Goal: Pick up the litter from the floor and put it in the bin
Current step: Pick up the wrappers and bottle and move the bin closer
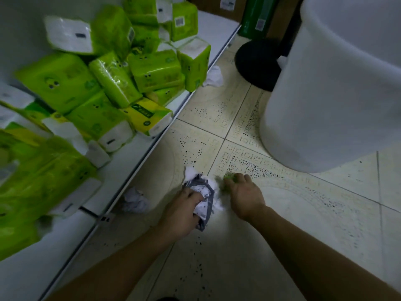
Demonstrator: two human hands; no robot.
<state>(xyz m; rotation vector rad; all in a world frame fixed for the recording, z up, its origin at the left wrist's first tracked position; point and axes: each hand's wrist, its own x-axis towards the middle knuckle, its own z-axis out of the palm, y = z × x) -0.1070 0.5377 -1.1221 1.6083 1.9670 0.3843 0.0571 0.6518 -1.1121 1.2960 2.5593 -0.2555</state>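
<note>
My left hand [181, 210] grips a crumpled grey plastic wrapper [202, 197] with white labels, bunched with white tissue, just above the tiled floor. Right beside it my right hand [244, 193] reaches down, and its fingertips pinch a small green scrap [227, 179] lying on the floor. A crumpled white tissue [135, 200] lies on the floor at the shelf's edge, left of my left hand. Another white tissue [213, 77] lies farther back along the shelf. A large white bin [329, 105] stands at the right, its opening partly in view at the top.
A low white shelf [134, 161] runs along the left, piled with several green and yellow tissue packs [97, 83]. A black round base [258, 64] stands behind the bin, with cardboard boxes and a green package at the back. Pale patterned floor tiles stretch to the right.
</note>
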